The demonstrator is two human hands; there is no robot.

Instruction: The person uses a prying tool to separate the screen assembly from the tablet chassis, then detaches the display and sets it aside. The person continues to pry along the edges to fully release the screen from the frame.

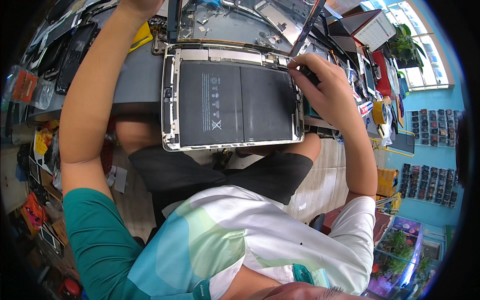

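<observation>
An opened tablet [172,117] lies at the bench's front edge, overhanging above my knees. Its black battery pack [212,102] fills most of the shell, with metal shields and small boards along the far edge. My right hand [320,82] pinches a dark-handled slim tool [308,75] at the tablet's far right corner; the tool's tip is too small to make out. Behind the tablet a see-through glass panel with a dark border [173,22] stands tilted up along the far edge. My left hand [141,5] is at the top rim of the view, its fingers cut off.
Phone parts and a dark phone frame [75,57] crowd the left of the bench, near a plastic bag with an orange label [25,86]. A yellow piece [142,37] lies behind my left forearm. Yellow tape [379,113], tubes and a desk calendar [372,31] stand at the right.
</observation>
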